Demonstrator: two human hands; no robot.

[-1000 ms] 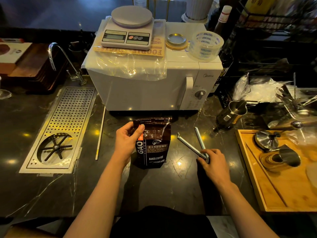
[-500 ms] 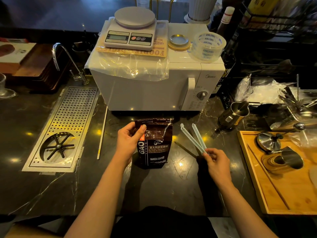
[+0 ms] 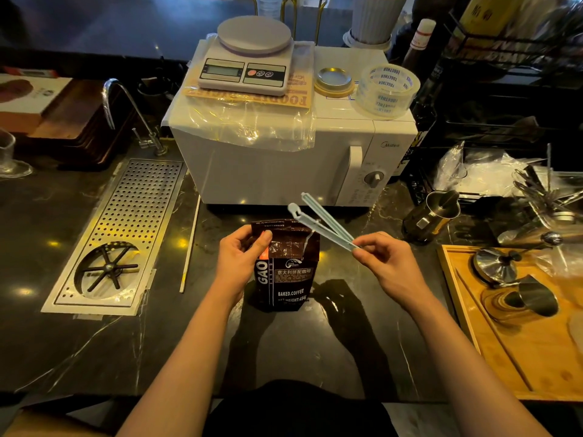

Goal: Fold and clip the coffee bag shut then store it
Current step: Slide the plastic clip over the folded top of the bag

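A dark brown coffee bag (image 3: 287, 279) stands upright on the black marble counter (image 3: 157, 348), in front of the white microwave. My left hand (image 3: 241, 258) grips its folded top at the left corner, thumb on the front. My right hand (image 3: 389, 263) pinches the hinged end of a long pale sealing clip (image 3: 321, 223). The clip is lifted off the counter, its two arms spread in a V, and its free ends hover just above the bag's top right corner.
The white microwave (image 3: 284, 165) stands close behind the bag, with a scale (image 3: 249, 55) and tape rolls (image 3: 389, 89) on top. A perforated steel drain tray (image 3: 126, 228) lies left. Right are a steel pitcher (image 3: 430, 216) and a wooden tray (image 3: 517, 342) holding metal tools.
My right hand picked the clip up from the counter and carried it up and left toward the bag's top. My left hand stayed on the bag's top.
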